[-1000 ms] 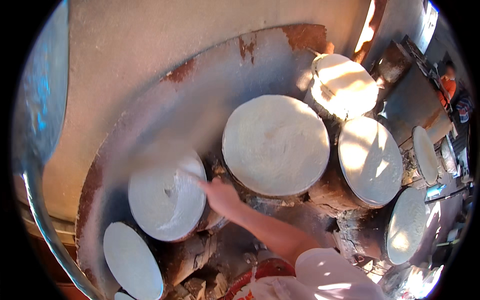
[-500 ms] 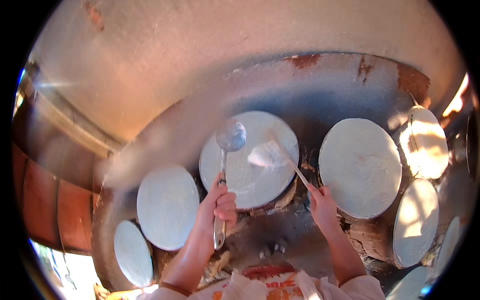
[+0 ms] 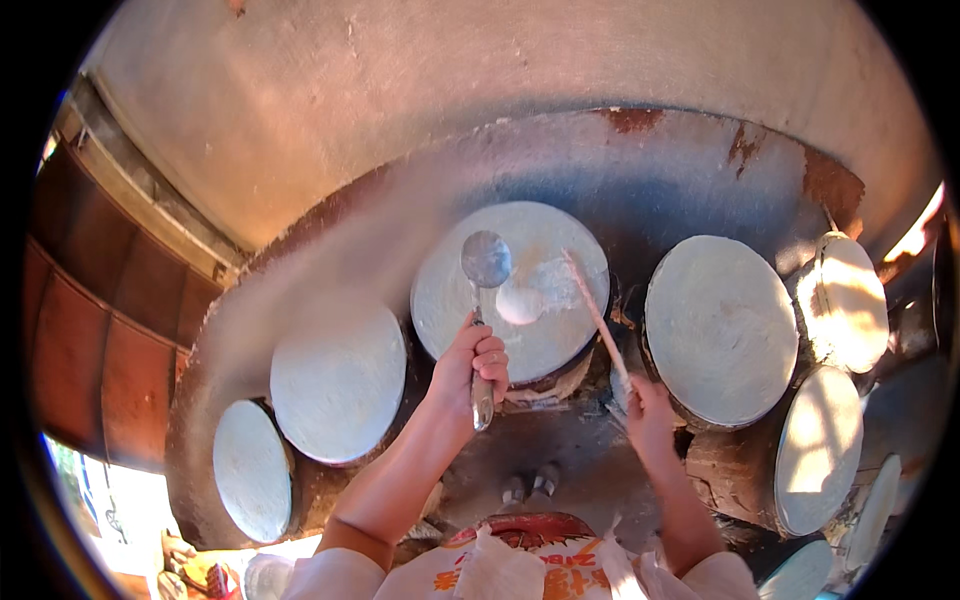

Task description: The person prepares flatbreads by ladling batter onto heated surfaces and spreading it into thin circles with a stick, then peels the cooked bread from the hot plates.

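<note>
My left hand (image 3: 478,365) is wrapped round the handle of a metal ladle (image 3: 486,258). The ladle's round bowl hangs over the middle white round disc (image 3: 450,310). A thin wooden stick (image 3: 598,318) is gripped in my right hand (image 3: 648,410), its far end over the right part of the same disc. Between bowl and stick a small white mound (image 3: 520,303) lies on the disc, with a paler streaked patch beside it. I cannot make out whether the stick's tip touches the surface.
More white discs stand in an arc: one on the left (image 3: 338,385), a smaller one (image 3: 252,470) further left, and a large one on the right (image 3: 722,330). Several others follow at far right. A curved wall (image 3: 640,60) rises behind; haze hangs at left.
The ladle and my left hand have moved right and slightly up in view, nearer the white mound. My right hand is a little lower, and the stick stands steeper. Haze at left has thinned.
</note>
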A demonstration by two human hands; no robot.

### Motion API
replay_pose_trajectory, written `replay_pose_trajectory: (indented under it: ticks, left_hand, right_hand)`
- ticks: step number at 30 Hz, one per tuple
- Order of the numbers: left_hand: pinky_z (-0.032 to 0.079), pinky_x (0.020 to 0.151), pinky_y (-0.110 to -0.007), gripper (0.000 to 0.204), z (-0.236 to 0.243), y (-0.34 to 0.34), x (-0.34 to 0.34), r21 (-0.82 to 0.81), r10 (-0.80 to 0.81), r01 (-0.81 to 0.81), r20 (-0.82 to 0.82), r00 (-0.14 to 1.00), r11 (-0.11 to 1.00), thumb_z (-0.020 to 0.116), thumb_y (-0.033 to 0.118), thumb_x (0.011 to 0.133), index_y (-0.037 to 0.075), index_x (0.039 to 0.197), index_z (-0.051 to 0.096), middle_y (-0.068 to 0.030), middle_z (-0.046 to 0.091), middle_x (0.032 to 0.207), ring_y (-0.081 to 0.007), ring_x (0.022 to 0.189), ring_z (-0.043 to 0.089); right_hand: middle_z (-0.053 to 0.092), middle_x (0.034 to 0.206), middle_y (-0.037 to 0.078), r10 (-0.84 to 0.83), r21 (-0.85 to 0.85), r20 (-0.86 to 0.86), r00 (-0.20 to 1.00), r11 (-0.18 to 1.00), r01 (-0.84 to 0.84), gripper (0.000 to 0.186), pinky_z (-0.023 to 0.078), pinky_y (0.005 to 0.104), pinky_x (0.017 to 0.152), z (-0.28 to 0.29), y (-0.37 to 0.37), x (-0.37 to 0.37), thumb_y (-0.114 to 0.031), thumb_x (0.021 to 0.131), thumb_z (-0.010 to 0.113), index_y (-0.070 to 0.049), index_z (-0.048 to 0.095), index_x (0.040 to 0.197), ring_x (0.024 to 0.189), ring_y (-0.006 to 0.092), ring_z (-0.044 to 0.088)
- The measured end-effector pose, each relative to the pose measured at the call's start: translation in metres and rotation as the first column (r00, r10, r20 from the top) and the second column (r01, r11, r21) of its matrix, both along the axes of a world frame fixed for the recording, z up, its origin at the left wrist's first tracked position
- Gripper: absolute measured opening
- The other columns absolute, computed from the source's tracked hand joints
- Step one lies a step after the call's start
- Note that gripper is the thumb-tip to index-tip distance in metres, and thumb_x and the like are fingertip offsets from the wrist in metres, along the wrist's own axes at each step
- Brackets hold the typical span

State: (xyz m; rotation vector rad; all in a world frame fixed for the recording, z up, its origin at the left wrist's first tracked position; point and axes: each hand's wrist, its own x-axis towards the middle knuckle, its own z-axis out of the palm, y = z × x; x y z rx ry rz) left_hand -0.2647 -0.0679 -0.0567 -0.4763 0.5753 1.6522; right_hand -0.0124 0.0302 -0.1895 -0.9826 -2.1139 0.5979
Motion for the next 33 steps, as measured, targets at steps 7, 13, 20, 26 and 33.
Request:
replay_pose_trajectory:
  ticks: [7,13,20,26,33]
  left_hand:
    - [0.034,0.036,-0.02,0.03,-0.033,-0.007,0.064,0.067,0.225,-0.239,0.165,0.96,0.969,0.045,0.018,0.091,0.011,0.062,0.038,0.0048,0.037,0.053,-0.006,0.04,0.036]
    - [0.034,0.033,-0.021,0.034,-0.024,-0.059,0.067,0.475,-0.019,-0.396,0.658,0.753,0.786,0.044,0.017,0.09,0.01,0.058,0.036,0.0027,0.036,0.047,-0.0076,0.034,0.035]
    - [0.03,0.028,-0.021,0.042,0.007,-0.276,0.066,0.76,0.017,-0.307,0.364,0.931,0.573,0.037,0.026,0.096,0.011,0.057,0.033,0.0035,0.031,0.045,-0.0065,0.031,0.032]
    - [0.03,0.034,-0.02,0.04,0.013,-0.531,0.134,0.37,0.879,-0.825,0.043,0.476,0.428,0.038,0.04,0.094,0.016,0.063,0.04,0.0055,0.029,0.051,-0.0034,0.037,0.03]
    - [0.035,0.032,-0.02,0.031,-0.174,-0.662,0.087,-0.457,0.966,-0.884,-0.255,0.028,-0.095,0.04,0.021,0.091,0.014,0.062,0.032,0.0035,0.031,0.046,-0.0076,0.037,0.034]
  right_hand:
    - [0.062,0.082,0.009,0.153,-0.572,-0.147,0.977,0.793,-0.21,0.028,0.048,0.0272,0.053,0.009,-0.06,-0.063,-0.01,0.088,0.051,-0.007,0.057,0.115,0.06,0.0158,0.059]
    - [0.062,0.103,0.01,0.154,-0.492,-0.098,0.983,0.851,-0.182,0.03,0.045,0.0245,0.075,0.012,0.042,-0.054,-0.001,0.083,0.055,0.002,0.056,0.113,0.081,0.0123,0.056]
    - [0.059,0.106,0.009,0.399,-0.441,-0.089,0.913,0.806,-0.395,0.03,0.045,0.0268,0.078,-0.001,0.015,-0.038,0.003,0.082,0.053,0.002,0.056,0.112,0.088,0.0149,0.055]
    - [0.053,0.067,0.0,0.502,-0.917,-0.143,0.853,0.258,-0.306,0.04,0.031,0.0186,0.037,0.009,-0.159,0.001,0.004,0.072,0.062,-0.003,0.058,0.111,0.043,0.0046,0.041]
    - [0.059,0.077,0.007,0.875,-0.442,-0.038,0.482,0.418,-0.794,0.026,0.046,0.0281,0.06,0.039,-0.327,-0.089,-0.006,0.077,0.065,-0.004,0.064,0.103,0.067,0.0185,0.057]
